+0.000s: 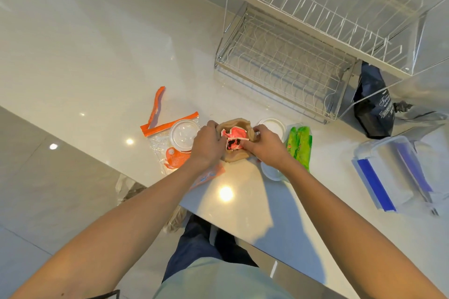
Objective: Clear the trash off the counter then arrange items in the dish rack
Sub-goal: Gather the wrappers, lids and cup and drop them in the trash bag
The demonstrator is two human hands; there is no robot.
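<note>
A crumpled brown paper wrapper [234,124] lies on the white counter [97,60] with red and black sachets [233,140] bunched inside it. My left hand [206,144] grips the wrapper's left side. My right hand [267,147] pinches the sachets and the wrapper's right side. A clear zip bag with orange strips [167,130], a clear plastic lid [182,134] and an orange wrapper [209,175] lie to the left. A green packet [300,144] lies to the right. A two-tier wire dish rack [303,39] stands behind.
A white round container [273,126] sits behind my right hand and another white lid [271,172] under my wrist. A dark blue bag [375,104] stands beside the rack. Clear boxes with blue clips [388,172] lie at the right. The counter edge runs diagonally below my arms.
</note>
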